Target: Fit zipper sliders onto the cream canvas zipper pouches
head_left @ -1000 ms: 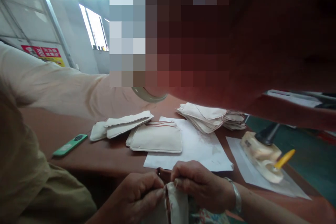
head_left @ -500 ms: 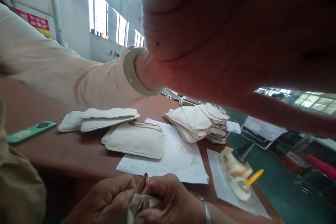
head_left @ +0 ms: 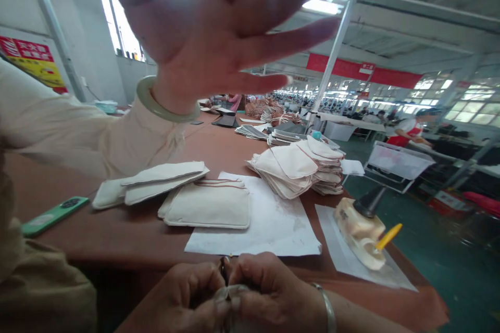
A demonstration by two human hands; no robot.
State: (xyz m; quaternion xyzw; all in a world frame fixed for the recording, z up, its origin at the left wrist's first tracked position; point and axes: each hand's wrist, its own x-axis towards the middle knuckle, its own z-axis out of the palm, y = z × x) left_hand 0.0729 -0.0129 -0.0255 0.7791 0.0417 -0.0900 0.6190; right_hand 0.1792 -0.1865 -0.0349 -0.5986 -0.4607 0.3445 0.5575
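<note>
Low in front of me, at the near table edge, my left hand (head_left: 183, 294) and my right hand (head_left: 273, 291) are closed together, fingertips pinching a small pale piece of cloth (head_left: 230, 299) between them. The cloth is blurred and mostly hidden by the fingers. A silver bangle (head_left: 327, 309) sits on my right wrist. Beyond my hands a flat cream fabric pouch (head_left: 209, 208) lies partly on a white paper sheet (head_left: 269, 223).
Another person's spread hand (head_left: 219, 26) with a pale green bangle (head_left: 162, 106) and cream sleeve (head_left: 78, 125) reaches in from the left, close to the camera. On the brown table (head_left: 117, 239): more pouches (head_left: 156, 179), a pouch stack (head_left: 297, 169), a green phone (head_left: 50, 215), a glue-crusted pot with a yellow handle (head_left: 363, 231).
The other person's hand has drawn back from the camera and spread its fingers, uncovering the hall behind. My hands have stayed together on the cloth, which now shows less.
</note>
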